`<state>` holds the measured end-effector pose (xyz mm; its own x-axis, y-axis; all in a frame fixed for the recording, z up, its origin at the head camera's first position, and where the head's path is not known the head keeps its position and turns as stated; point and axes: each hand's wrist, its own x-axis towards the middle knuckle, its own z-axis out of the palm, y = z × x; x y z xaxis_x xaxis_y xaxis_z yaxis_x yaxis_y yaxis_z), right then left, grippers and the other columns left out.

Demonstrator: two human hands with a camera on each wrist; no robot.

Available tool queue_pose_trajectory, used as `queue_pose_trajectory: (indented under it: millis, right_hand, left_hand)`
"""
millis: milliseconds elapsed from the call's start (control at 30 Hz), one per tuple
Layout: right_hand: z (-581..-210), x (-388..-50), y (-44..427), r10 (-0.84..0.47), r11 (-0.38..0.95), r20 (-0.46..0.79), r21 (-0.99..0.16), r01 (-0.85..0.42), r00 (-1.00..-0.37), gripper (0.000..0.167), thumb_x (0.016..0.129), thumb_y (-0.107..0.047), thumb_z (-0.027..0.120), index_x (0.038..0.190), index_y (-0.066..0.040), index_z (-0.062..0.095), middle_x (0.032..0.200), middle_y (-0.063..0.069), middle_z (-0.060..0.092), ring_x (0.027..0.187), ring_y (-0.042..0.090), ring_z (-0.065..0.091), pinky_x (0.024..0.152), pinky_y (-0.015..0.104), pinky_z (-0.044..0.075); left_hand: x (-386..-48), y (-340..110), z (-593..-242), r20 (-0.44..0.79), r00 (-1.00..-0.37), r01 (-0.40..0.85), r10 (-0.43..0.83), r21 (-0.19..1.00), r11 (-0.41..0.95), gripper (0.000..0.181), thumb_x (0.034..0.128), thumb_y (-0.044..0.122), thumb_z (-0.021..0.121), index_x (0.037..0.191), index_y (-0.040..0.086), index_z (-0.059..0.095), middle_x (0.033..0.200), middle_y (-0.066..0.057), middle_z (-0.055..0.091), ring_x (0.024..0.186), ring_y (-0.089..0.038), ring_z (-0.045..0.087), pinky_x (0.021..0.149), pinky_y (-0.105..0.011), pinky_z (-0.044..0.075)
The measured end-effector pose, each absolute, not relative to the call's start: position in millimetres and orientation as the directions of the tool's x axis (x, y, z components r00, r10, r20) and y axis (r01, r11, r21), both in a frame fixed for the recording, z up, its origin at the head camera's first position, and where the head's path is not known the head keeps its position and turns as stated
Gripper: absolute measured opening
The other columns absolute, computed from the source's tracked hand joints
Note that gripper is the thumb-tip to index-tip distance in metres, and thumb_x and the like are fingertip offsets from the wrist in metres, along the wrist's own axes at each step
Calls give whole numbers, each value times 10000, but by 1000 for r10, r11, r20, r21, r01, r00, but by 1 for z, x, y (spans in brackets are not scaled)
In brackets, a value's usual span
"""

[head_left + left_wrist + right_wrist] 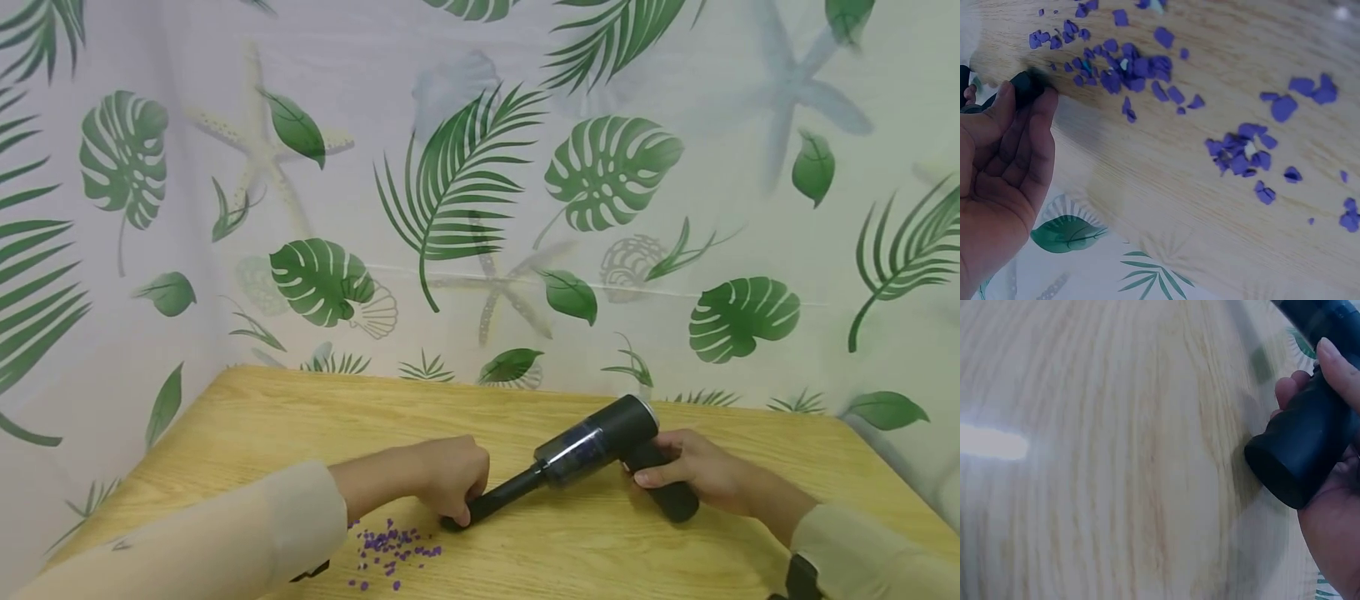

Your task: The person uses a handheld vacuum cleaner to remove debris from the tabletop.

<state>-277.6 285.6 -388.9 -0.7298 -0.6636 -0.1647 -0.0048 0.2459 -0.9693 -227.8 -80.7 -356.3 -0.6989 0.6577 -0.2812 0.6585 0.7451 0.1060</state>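
A black handheld vacuum cleaner point(600, 437) with a clear dust cup slants over the table, its narrow nozzle pointing down to the left. My right hand point(701, 471) grips its handle point(1304, 444), fingers wrapped round and thumb along the side. Near the nozzle's tip, my left hand point(453, 475) pinches the nozzle between thumb and fingers; in the left wrist view the dark tip point(1027, 87) shows between them. Purple paper scraps point(390, 542) lie scattered on the wood just left of the tip, with a few pale bits among them point(1125, 69).
The wood-grain table point(315, 417) runs back to a white sheet point(480, 183) printed with green leaves, shells and starfish. The sheet also hangs at the left and right sides. Long light sleeves point(225, 533) cover both forearms.
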Motion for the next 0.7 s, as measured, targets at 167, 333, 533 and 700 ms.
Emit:
queue_pose_trajectory:
  millis: [167, 333, 533, 700]
  right_hand:
    - [-388, -274, 273, -654, 254, -164, -967, -11, -738, 205, 935, -55, 656, 1135, -69, 696, 1056, 11, 723, 954, 131, 639, 843, 293, 532]
    - [-389, -273, 260, -655, 258, -157, -966, -23, -739, 223, 932, -63, 661, 1153, -48, 689, 1054, 2, 719, 960, 120, 635, 852, 281, 521]
    - [-389, -272, 245, -647, 258, -165, -966, -10, -745, 245, 920, -70, 682, 1161, -28, 677, 1042, 7, 712, 951, 133, 633, 844, 289, 527]
    - [-388, -271, 231, -655, 253, -172, -967, 1, -736, 291, 923, -75, 685, 1195, 22, 650, 1064, 31, 715, 963, 139, 640, 852, 299, 528]
  left_hand:
    - [-225, -92, -356, -270, -708, 648, 653, 121, 752, 185, 792, 205, 859, 675, 133, 736, 607, 82, 640, 526, -28, 537, 516, -153, 441]
    - [-221, -104, -356, -277, -710, 630, 647, 161, 760, 154, 770, 183, 874, 715, 118, 746, 670, 69, 674, 578, -21, 571, 555, -148, 471]
    - [-213, -116, -356, -285, -721, 615, 631, 157, 773, 151, 777, 190, 866, 729, 129, 737, 684, 68, 685, 581, -20, 596, 583, -148, 495]
    - [-209, -127, -355, -296, -731, 582, 615, 201, 788, 163, 780, 157, 860, 705, 119, 720, 615, 57, 674, 552, -26, 593, 587, -156, 493]
